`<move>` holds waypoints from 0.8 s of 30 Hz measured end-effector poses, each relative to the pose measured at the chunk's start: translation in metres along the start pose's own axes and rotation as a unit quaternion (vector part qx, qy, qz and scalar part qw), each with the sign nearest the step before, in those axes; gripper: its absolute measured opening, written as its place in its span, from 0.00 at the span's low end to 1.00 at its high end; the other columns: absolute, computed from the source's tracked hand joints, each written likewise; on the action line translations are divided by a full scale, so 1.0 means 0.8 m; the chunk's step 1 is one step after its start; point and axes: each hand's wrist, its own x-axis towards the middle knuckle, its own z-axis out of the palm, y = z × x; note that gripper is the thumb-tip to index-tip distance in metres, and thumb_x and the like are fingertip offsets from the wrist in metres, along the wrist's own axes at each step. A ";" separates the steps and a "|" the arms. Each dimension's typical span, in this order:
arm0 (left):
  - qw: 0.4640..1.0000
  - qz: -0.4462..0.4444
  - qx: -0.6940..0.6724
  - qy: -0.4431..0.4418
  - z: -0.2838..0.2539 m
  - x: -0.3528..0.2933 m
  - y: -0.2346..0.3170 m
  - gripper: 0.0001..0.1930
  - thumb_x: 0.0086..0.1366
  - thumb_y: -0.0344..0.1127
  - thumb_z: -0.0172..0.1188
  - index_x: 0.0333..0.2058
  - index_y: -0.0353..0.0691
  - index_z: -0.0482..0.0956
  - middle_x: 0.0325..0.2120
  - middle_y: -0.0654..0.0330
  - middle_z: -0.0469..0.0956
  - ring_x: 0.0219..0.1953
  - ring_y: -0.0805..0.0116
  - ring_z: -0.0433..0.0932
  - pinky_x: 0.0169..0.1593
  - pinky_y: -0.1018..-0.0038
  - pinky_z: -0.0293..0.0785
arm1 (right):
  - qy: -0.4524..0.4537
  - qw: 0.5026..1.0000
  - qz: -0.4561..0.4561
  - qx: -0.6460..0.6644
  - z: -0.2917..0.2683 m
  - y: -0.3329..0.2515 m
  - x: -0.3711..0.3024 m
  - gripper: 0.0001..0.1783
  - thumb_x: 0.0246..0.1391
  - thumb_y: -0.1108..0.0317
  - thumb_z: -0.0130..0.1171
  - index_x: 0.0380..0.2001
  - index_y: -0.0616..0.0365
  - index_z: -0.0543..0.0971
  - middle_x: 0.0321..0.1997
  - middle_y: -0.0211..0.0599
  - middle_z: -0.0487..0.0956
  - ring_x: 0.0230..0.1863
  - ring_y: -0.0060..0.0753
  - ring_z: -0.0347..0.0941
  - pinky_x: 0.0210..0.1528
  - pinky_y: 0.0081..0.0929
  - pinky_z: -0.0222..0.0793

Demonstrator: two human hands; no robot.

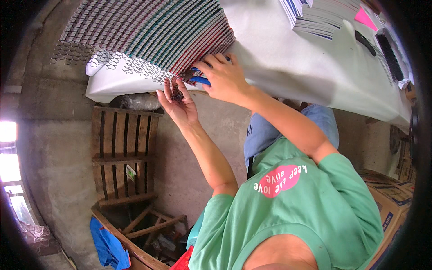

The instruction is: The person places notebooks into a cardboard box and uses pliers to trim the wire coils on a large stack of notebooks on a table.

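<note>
Blue-handled pliers (201,81) are gripped in the right hand (222,77), fingers wrapped over the handles. Pliers' nose is set at the near right corner of the row of coil-bound books (175,33), by the red coils; whether a coil is pinched can't be told. Left hand (182,105) is held palm up, loosely cupped, just off the row's near edge; a clump of dark coil pieces (177,95) is carried in it, fingertips up near the pliers' nose.

Coil tails (144,69) are left sticking out along the row's near edge. Dark, green and red coils can be seen across the row, left to right. Row is supported on a white-covered table (279,49). Right of the row, beyond bare cover: a stack of booklets (317,18), then a pink sheet (365,19) and a black-handled tool (365,43), type unclear. Below the row, off the table: a slatted wooden pallet (118,135). Farther below: a blue sheet (108,245). Well apart, lower right of the row: a cardboard box (389,198).
</note>
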 end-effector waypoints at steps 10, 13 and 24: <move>0.956 0.153 0.248 0.019 0.013 -0.002 -0.017 0.08 0.63 0.34 0.57 0.38 0.38 0.73 0.30 0.65 0.75 0.30 0.81 0.72 0.31 0.87 0.70 | -0.140 0.988 0.014 0.067 -0.012 0.009 0.017 0.19 0.39 0.66 0.61 0.40 0.48 0.76 0.32 0.38 0.78 0.33 0.42 0.78 0.33 0.39 0.72; 0.942 0.169 0.286 0.035 0.019 -0.006 -0.012 0.10 0.64 0.34 0.56 0.42 0.37 0.73 0.30 0.65 0.75 0.30 0.82 0.71 0.31 0.87 0.69 | -0.060 0.997 -0.008 0.049 -0.014 0.013 0.009 0.18 0.39 0.66 0.61 0.39 0.49 0.77 0.35 0.37 0.78 0.39 0.38 0.76 0.40 0.38 0.68; 0.929 0.159 0.334 0.010 0.009 -0.007 -0.004 0.12 0.65 0.34 0.55 0.45 0.35 0.73 0.32 0.65 0.75 0.31 0.81 0.71 0.33 0.86 0.70 | 0.015 0.999 -0.047 -0.013 -0.007 -0.011 0.016 0.16 0.36 0.63 0.63 0.33 0.51 0.78 0.37 0.33 0.76 0.42 0.34 0.70 0.42 0.40 0.59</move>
